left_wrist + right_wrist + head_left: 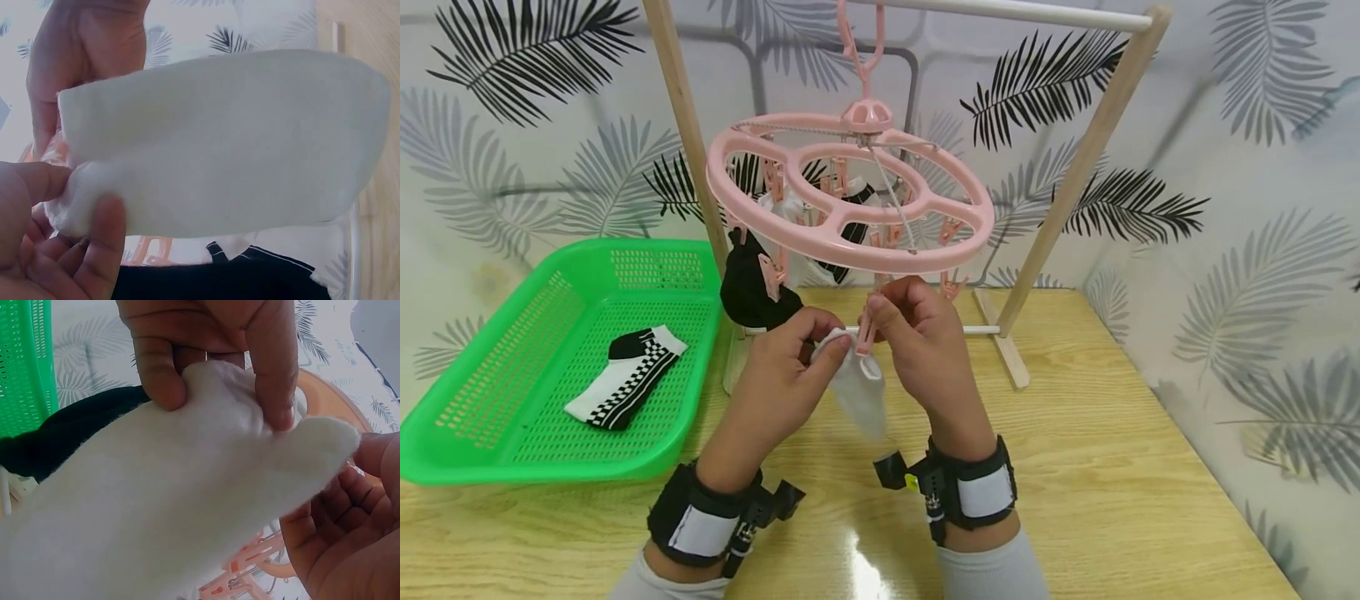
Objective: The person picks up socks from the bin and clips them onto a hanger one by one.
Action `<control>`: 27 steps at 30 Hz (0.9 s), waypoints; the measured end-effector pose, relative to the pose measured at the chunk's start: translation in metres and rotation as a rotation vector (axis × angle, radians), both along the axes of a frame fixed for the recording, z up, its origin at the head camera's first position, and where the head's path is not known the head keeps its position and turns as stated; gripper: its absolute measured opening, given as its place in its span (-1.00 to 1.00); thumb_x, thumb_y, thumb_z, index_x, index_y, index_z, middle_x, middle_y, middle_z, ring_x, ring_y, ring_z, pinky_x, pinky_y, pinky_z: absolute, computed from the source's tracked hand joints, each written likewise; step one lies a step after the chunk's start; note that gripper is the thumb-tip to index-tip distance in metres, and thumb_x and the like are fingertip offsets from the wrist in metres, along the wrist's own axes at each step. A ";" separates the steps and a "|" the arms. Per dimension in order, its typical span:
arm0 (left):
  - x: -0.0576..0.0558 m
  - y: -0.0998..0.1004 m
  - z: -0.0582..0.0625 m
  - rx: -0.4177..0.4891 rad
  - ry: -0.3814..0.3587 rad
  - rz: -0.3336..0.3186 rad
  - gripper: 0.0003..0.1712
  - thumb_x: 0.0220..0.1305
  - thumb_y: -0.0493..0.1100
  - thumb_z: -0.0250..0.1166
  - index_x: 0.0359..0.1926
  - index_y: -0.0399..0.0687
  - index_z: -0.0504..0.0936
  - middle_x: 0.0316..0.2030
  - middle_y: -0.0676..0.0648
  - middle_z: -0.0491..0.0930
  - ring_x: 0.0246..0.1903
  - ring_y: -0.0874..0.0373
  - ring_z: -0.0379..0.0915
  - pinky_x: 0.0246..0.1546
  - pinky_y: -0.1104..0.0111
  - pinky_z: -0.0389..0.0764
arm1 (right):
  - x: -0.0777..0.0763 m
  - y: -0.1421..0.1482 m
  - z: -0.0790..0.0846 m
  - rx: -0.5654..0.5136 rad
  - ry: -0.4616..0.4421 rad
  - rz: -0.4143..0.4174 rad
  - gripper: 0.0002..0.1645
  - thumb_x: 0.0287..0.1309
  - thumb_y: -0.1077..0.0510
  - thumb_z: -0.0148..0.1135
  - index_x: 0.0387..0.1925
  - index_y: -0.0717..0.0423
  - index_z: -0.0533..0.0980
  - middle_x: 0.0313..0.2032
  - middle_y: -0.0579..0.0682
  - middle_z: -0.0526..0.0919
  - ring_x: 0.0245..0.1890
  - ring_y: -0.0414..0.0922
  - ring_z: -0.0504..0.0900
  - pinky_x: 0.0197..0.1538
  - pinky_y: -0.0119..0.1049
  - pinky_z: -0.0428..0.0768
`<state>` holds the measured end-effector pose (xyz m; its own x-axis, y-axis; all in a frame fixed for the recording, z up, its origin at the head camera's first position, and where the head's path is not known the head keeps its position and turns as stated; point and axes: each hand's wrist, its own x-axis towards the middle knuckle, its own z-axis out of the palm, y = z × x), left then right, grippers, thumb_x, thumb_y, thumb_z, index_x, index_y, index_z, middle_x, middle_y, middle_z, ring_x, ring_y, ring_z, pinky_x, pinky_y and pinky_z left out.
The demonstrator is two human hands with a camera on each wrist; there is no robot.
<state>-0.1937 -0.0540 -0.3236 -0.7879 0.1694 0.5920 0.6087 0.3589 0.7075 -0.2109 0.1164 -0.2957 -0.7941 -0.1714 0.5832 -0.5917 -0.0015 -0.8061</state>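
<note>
A white sock (859,398) hangs by its cuff between the hands, below the front of the pink drying hanger (820,237). My left hand (793,354) pinches the cuff between thumb and fingers; in the left wrist view the sock (237,144) stretches out sideways from the fingertips. With thumb and fingers my right hand (925,337) grips a pink clothespin (868,329) that dangles from the ring, its tip right at the sock's cuff. In the right wrist view the sock (144,487) covers much of the hanger behind.
A green basket (561,467) at the left holds a black-and-white checkered sock (627,377). A black garment (752,279) and other socks hang from the ring. The hanger hooks onto a white rail (1015,10) with wooden posts (1078,175) on a wooden table (1112,467).
</note>
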 end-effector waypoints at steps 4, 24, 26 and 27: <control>0.001 0.004 -0.001 -0.013 0.030 0.032 -0.86 0.36 -0.19 0.31 -0.13 -0.16 0.61 -0.37 -0.04 0.60 -0.59 0.18 0.38 -0.63 0.35 0.42 | 0.000 0.000 0.001 0.021 -0.020 -0.045 -0.88 0.39 0.30 0.13 -0.24 0.36 0.48 -0.37 0.13 0.58 -0.40 -0.14 0.61 -0.24 -0.23 0.66; 0.003 -0.001 0.003 0.046 0.051 0.033 -0.89 0.34 -0.25 0.31 -0.18 -0.19 0.59 -0.51 0.00 0.51 -0.58 0.16 0.33 -0.60 0.36 0.37 | -0.002 -0.002 -0.002 0.031 0.012 0.000 -0.86 0.41 0.27 0.11 -0.19 0.34 0.49 -0.46 0.12 0.53 -0.48 -0.03 0.54 -0.42 -0.28 0.47; 0.002 -0.002 0.004 0.043 0.040 0.032 -0.89 0.34 -0.25 0.31 -0.18 -0.19 0.59 -0.50 -0.01 0.51 -0.57 0.15 0.34 -0.58 0.35 0.38 | -0.002 -0.003 -0.002 0.043 0.003 0.005 -0.85 0.41 0.26 0.13 -0.18 0.33 0.51 -0.47 0.12 0.53 -0.47 -0.01 0.53 -0.41 -0.26 0.45; 0.002 -0.003 0.003 0.041 0.034 0.033 -0.89 0.34 -0.24 0.31 -0.17 -0.19 0.59 -0.49 -0.02 0.52 -0.56 0.15 0.36 -0.56 0.35 0.41 | -0.003 -0.003 -0.002 0.050 -0.004 0.003 -0.84 0.41 0.24 0.14 -0.17 0.32 0.52 -0.48 0.11 0.53 -0.47 0.00 0.53 -0.40 -0.25 0.45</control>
